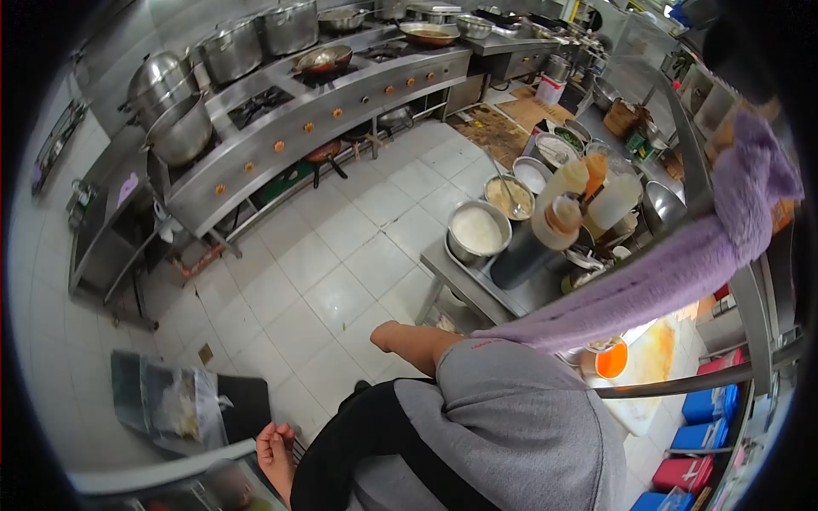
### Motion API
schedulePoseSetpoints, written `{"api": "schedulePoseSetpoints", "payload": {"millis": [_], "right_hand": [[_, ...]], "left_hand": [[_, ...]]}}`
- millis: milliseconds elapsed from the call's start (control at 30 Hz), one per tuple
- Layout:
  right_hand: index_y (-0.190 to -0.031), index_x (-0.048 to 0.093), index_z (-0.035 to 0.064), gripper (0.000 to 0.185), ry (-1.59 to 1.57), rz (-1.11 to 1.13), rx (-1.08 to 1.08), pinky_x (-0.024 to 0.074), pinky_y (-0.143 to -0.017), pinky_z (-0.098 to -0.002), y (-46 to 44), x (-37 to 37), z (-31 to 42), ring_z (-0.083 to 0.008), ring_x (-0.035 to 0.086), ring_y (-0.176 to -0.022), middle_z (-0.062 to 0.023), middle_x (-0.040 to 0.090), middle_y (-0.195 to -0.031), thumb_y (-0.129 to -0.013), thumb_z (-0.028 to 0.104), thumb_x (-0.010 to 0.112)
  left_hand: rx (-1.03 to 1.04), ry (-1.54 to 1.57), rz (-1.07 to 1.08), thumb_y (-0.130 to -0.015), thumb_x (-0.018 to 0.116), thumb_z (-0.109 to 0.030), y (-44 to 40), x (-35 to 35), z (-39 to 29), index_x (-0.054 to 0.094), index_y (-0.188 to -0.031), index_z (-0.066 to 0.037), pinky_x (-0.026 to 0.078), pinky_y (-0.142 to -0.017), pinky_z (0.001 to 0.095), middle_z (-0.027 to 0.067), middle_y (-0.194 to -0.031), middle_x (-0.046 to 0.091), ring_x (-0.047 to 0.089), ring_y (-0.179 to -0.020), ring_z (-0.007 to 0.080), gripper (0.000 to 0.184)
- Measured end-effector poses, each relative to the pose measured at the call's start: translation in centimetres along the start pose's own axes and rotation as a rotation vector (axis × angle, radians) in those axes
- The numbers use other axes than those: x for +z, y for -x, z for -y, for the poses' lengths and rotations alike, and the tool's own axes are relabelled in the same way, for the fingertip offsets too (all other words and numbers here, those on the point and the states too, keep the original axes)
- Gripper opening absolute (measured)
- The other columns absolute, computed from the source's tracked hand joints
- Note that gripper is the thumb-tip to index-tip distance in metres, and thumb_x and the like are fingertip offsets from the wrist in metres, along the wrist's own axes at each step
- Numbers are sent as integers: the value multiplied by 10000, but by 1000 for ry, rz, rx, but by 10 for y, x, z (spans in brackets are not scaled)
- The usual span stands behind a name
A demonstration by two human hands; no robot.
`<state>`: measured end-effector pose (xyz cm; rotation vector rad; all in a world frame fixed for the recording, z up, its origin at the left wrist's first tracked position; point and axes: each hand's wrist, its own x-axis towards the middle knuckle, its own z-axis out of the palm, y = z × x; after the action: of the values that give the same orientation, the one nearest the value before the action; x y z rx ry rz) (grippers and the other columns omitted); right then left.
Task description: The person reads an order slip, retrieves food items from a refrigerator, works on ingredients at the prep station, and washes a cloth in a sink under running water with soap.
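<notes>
My left hand point(275, 450) is at the lower left, beside the black apron point(358, 443). Its fingers are curled in, and nothing shows in them. From the grey sleeve a bare arm reaches left over the tiled floor, ending in my right hand point(388, 337), whose fingers cannot be made out. Nearest to it on the right is a steel counter point(460, 277) bearing a pot of white contents point(477, 230), a bowl with a spoon point(509, 198) and a dark squeeze bottle point(521, 254). A purple towel point(630, 298) hangs over a rail beside the grey shirt.
A long stove point(319, 123) with pots and pans runs along the far side. A lined bin point(175, 404) stands at lower left. At right are an orange container point(611, 361), a cutting board point(652, 362) and blue boxes point(703, 434). Cardboard point(490, 132) lies on the floor.
</notes>
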<state>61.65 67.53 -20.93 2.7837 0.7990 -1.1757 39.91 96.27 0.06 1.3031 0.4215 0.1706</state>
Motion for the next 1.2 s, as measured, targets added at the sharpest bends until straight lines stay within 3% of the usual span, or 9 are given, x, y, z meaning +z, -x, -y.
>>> {"api": "schedulePoseSetpoints", "payload": {"millis": [67, 133, 200, 300, 367, 567, 900, 1033, 1200], "right_hand": [[-907, 691, 62, 213, 2, -30, 17, 517, -718, -428, -16, -29, 6, -319, 648, -879, -148, 671, -959, -720, 58, 590], [-905, 691, 81, 202, -139, -150, -50, 510, -738, -440, -32, -52, 15, -324, 641, -881, -139, 672, -945, -774, 198, 592], [-916, 691, 93, 299, -170, -160, -80, 499, -760, -454, -38, -75, 30, -327, 632, -898, -133, 671, -945, -811, 345, 571], [-930, 689, 83, 367, -178, -100, -119, 496, -766, -458, -70, -95, 35, -329, 626, -920, -136, 669, -955, -818, 410, 568], [-929, 690, 73, 369, -99, -120, -149, 497, -762, -460, -96, -106, 22, -337, 630, -902, -139, 669, -957, -826, 398, 550], [-943, 699, 89, 230, -55, -2, 40, 510, -743, -411, -150, -181, -69, -278, 641, -952, -104, 678, -993, -736, 92, 598], [-996, 675, 81, 252, -269, -214, 299, 513, -791, -416, -195, -298, -252, -287, 630, -997, -116, 652, -1086, -778, 97, 551], [-1038, 649, 92, 281, -366, -249, 378, 508, -808, -434, -205, -278, -293, -304, 614, -1015, -136, 640, -1093, -781, 124, 540], [-1046, 654, 89, 296, -419, -78, 417, 501, -835, -422, -194, -227, -343, -308, 610, -1022, -138, 636, -1105, -774, 142, 553]], "left_hand": [[-19, -50, 15, -944, 513, -113, -39, 5, -22, 556, -1074, -1, 511, -797, 301, 94, -916, 639, 609, -809, 155, 177], [-30, -96, 80, -945, 511, -111, -84, 2, -19, 555, -1069, 1, 517, -779, 298, 97, -912, 638, 609, -785, 154, 173], [-40, -199, 159, -947, 498, -94, -119, 10, -23, 551, -1060, 9, 527, -732, 289, 108, -897, 634, 611, -740, 153, 162], [-84, -217, 285, -948, 475, -70, -159, 31, -29, 550, -1058, 16, 531, -703, 286, 116, -878, 629, 617, -721, 159, 158], [-99, -228, 313, -939, 492, -69, -181, 47, -35, 549, -1060, 21, 534, -699, 291, 124, -882, 631, 621, -710, 162, 161], [-128, -238, 287, -945, 491, -83, -261, 94, -46, 548, -1073, 13, 519, -742, 277, 120, -914, 645, 626, -776, 161, 170], [-231, -182, 569, -945, 498, -90, -390, 250, -93, 533, -1122, 16, 498, -820, 284, 141, -1008, 640, 620, -894, 178, 209], [-252, -238, 595, -933, 509, -67, -448, 292, -85, 530, -1115, 34, 508, -833, 305, 155, -1000, 638, 626, -894, 197, 210], [-276, -297, 724, -925, 523, -62, -524, 357, -77, 537, -1104, 40, 514, -842, 317, 158, -997, 636, 630, -902, 205, 207]]}}
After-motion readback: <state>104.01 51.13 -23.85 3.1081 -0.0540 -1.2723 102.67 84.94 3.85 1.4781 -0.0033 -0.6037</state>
